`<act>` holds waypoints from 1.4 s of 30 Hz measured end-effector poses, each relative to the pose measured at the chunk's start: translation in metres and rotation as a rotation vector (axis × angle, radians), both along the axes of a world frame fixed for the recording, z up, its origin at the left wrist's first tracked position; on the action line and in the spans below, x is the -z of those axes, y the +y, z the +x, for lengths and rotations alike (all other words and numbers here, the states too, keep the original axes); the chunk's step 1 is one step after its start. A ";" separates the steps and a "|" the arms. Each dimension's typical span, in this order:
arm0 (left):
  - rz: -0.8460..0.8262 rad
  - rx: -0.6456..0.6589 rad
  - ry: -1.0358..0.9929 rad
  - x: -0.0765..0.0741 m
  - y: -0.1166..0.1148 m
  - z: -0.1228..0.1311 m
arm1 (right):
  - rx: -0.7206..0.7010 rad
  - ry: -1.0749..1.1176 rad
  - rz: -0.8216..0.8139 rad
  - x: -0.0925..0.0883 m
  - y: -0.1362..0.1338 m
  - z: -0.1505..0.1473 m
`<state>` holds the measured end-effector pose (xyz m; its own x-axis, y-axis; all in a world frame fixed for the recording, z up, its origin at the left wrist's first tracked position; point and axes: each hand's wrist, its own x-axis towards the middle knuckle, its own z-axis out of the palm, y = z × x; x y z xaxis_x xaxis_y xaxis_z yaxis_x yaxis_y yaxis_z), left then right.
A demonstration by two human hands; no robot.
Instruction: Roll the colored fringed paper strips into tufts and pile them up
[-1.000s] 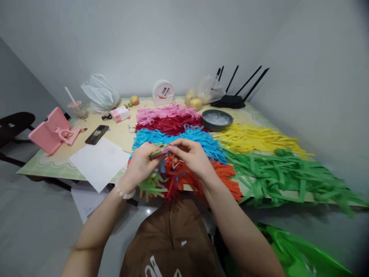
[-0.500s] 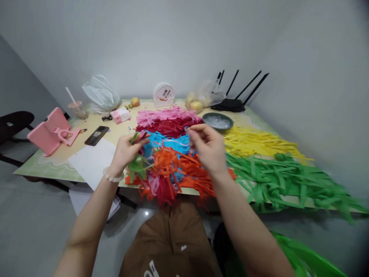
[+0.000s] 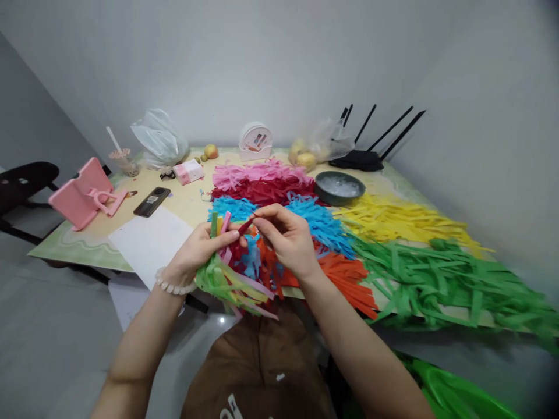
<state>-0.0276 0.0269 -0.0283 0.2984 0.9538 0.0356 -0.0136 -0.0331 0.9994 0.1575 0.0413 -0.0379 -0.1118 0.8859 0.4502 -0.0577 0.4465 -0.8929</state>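
My left hand [image 3: 201,249], wearing a white bead bracelet [image 3: 173,285], is closed round a bunch of paper tassels [image 3: 220,278]; their green, yellow and pink tops poke up past the thumb and the strips hang below. A twisted dark red end [image 3: 245,227] sticks out between that hand's fingers. My right hand [image 3: 288,241] pinches the tip of this red end. Red, blue and orange strips lie partly hidden beneath both hands. Just beyond are blue fringed paper strips [image 3: 321,221], and orange fringed strips [image 3: 349,279] lie at the table's near edge.
Behind lie dark red [image 3: 279,191] and pink fringes [image 3: 257,173]; yellow [image 3: 406,218] and green ones [image 3: 437,282] lie right. A dark bowl [image 3: 339,189] and black router [image 3: 357,160] stand back right. Left are a phone [image 3: 152,201], white paper [image 3: 151,238] and pink stand [image 3: 81,195].
My right hand has moved left and down, close to my left hand, and now pinches the dark red end. The held tassels have swung to the right, and the view has shifted slightly.
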 end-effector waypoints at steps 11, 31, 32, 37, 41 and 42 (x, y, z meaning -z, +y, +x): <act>0.170 -0.320 0.113 0.007 -0.011 0.009 | 0.272 -0.328 0.166 0.008 -0.035 -0.008; 0.432 -0.429 0.300 0.005 -0.017 0.015 | 0.302 -0.485 0.207 -0.004 -0.039 -0.004; 0.447 -0.436 0.310 0.005 -0.017 0.015 | 0.301 -0.482 0.205 -0.004 -0.040 -0.003; 0.402 -0.395 0.310 0.006 -0.016 0.014 | 0.307 -0.482 0.192 -0.005 -0.041 -0.003; 0.407 -0.386 0.322 0.008 -0.016 0.014 | 0.269 -0.492 0.168 -0.006 -0.041 -0.002; 0.419 -0.381 0.334 0.008 -0.016 0.014 | 0.262 -0.494 0.160 -0.006 -0.041 -0.002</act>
